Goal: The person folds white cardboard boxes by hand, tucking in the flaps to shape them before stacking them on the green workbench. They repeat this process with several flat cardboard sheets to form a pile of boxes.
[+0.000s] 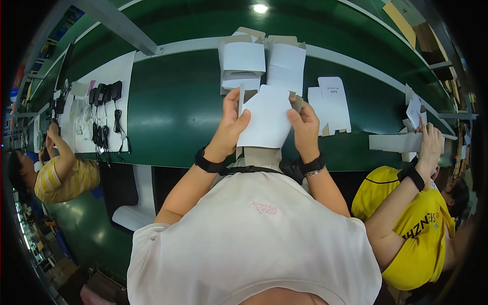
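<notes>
Between my two hands is a white cardboard box (265, 119), partly folded, with grey-brown inner flaps at its upper corners and a grey flap hanging at its near end. My left hand (230, 124) grips its left side, thumb on the white face and fingers behind. On the right side, my right hand (305, 124) pinches the edge by a grey corner flap. Just beyond stand white folded boxes, one at the left (243, 61) and one at the right (285, 63). A flat white carton blank (333, 104) lies right of my right hand.
Black power adapters with cables (105, 94) lie on a white sheet (131, 76) at the left of the green table (170, 101). A co-worker in yellow stripes (66, 175) sits left. Another in a yellow shirt (412, 229) handles white cartons (391, 142) at right. A metal rail (190, 44) crosses behind.
</notes>
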`<state>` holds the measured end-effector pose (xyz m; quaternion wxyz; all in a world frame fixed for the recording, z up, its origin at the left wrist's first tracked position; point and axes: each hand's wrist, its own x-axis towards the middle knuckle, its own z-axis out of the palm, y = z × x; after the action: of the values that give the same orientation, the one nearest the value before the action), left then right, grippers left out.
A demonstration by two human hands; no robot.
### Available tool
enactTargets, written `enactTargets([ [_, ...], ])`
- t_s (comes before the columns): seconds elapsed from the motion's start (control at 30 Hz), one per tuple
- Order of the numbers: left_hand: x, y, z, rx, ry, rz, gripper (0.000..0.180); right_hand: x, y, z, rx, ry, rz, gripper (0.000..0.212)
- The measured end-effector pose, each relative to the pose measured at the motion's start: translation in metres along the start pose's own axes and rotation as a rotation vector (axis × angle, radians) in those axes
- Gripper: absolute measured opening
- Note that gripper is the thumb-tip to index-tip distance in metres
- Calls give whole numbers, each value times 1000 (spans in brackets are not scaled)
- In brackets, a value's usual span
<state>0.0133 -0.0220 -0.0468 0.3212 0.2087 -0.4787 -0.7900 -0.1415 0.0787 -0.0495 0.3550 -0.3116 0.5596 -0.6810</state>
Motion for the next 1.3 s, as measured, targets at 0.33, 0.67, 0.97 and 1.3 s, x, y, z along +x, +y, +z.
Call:
enactTargets([
  [0.33, 6, -4, -9, -48, 41, -52, 61, 6, 16, 3, -117, 16, -317, 35],
  [0.67, 7, -14, -16, -150, 92, -161, 55, 13, 24, -17, 119, -97, 45, 24],
  [0.97, 7, -23, -25, -67, 23, -160, 47, 12, 40, -13, 214, -43, 174, 20],
  [1.3, 2, -26, -24, 117, 171, -233, 33, 6, 39, -4, -35, -26, 180, 20],
])
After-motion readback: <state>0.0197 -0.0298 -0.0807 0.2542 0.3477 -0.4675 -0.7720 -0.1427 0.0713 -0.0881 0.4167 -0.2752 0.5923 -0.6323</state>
